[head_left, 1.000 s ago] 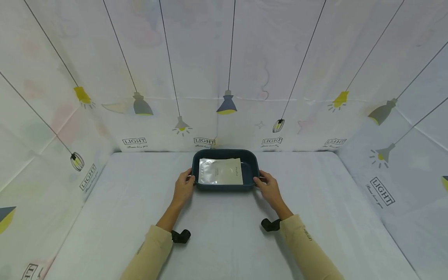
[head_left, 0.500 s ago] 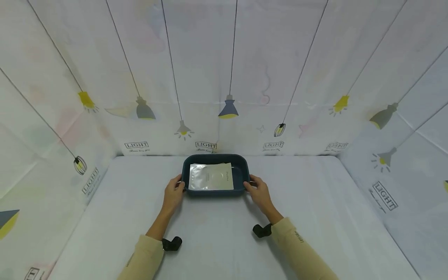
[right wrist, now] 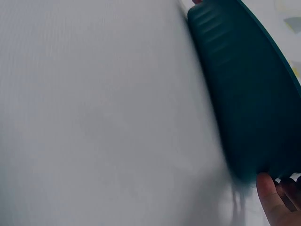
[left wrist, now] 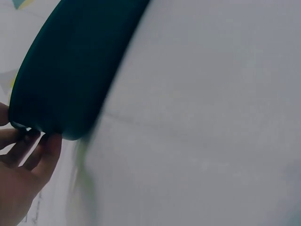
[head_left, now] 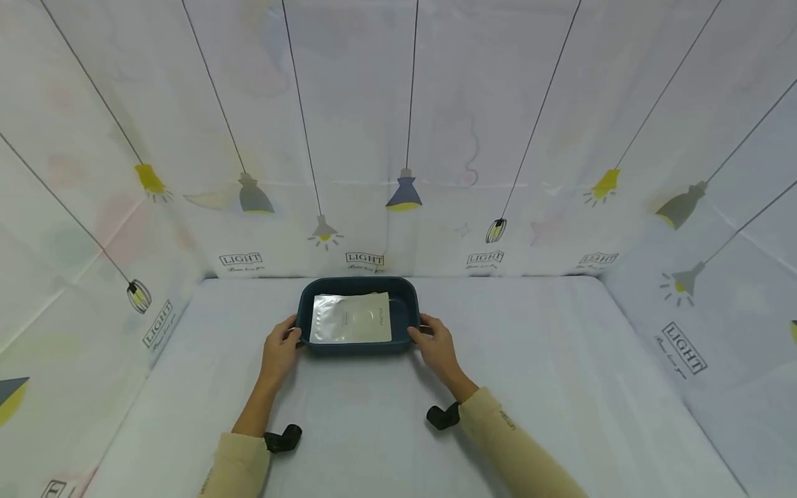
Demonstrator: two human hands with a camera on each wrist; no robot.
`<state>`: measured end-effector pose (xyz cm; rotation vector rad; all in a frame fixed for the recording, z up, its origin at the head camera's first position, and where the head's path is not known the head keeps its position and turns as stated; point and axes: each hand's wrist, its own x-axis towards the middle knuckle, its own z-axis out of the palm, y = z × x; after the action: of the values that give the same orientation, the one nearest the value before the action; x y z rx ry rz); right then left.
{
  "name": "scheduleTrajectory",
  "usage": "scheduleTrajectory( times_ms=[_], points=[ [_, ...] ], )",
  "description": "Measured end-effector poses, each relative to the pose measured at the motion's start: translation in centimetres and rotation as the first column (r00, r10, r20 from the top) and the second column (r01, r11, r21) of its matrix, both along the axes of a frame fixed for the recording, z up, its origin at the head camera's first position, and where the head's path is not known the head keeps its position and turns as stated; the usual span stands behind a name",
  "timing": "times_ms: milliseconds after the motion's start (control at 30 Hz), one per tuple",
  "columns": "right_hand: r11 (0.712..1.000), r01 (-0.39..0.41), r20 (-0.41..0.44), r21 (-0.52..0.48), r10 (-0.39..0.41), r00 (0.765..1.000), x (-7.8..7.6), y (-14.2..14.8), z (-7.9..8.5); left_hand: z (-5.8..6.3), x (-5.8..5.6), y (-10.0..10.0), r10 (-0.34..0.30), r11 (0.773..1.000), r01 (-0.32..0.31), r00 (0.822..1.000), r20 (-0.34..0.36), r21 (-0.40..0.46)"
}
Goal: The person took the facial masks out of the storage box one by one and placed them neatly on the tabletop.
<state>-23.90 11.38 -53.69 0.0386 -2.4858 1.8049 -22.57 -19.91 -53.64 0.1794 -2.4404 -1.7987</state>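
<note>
A dark teal rectangular basin [head_left: 358, 349] with rounded corners is near the back of the white table, left of the middle. Flat packets, silvery on the left and cream on the right with small print [head_left: 351, 319], lie stacked inside it. My left hand [head_left: 278, 354] grips the basin's left end, thumb at the rim and fingers curled under the edge, as the left wrist view also shows on the basin wall [left wrist: 66, 70]. At the opposite end my right hand [head_left: 439, 351] holds the rim the same way. In the right wrist view its fingers [right wrist: 267, 188] meet the basin's end.
The table [head_left: 560, 387] is covered in a white cloth. Behind it and at both sides stand white wall sheets [head_left: 548, 124] printed with hanging lamps. A black wrist mount [head_left: 283, 438] is on the left forearm, and another black mount [head_left: 443, 417] on the right.
Both hands have carried the basin with its packets leftward across the table, keeping their hold on its two ends. The view has tilted slightly.
</note>
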Motion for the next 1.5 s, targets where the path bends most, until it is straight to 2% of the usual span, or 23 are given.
scheduleTrajectory(
  times_ms=[200,400,667,833,1033,1267,1500],
  points=[
    [1.000,0.005,-0.026,0.022,-0.004,1.000,0.6,-1.9,-0.1,0.3,0.7,-1.8,-0.004,1.000,0.004,0.999,0.038,-0.003],
    [1.000,-0.009,-0.049,0.019,0.010,0.999,0.9,-3.5,0.2,0.6,1.2,-3.2,0.013,0.999,-0.012,1.000,0.022,-0.035],
    [0.999,-0.036,-0.060,0.019,0.037,0.998,1.5,-4.6,0.0,0.3,1.7,-4.5,0.040,0.999,-0.039,0.999,0.035,-0.025],
    [0.998,-0.057,-0.048,0.022,0.058,0.997,1.7,-4.5,-0.3,-0.1,2.1,-4.7,0.069,0.998,-0.069,0.996,0.051,-0.012],
    [0.995,-0.094,-0.021,0.032,0.095,0.995,1.1,-3.8,0.4,-0.3,1.7,-4.2,0.086,0.996,-0.087,0.996,0.039,0.030],
    [0.985,-0.136,0.020,0.108,0.135,0.991,0.4,-3.1,1.4,-0.1,1.3,-3.9,0.134,0.989,-0.133,0.991,-0.009,0.071],
    [0.971,-0.143,0.028,0.191,0.140,0.990,-0.3,-2.3,2.5,0.2,1.3,-3.7,0.144,0.987,-0.143,0.990,-0.007,0.079]
  ],
)
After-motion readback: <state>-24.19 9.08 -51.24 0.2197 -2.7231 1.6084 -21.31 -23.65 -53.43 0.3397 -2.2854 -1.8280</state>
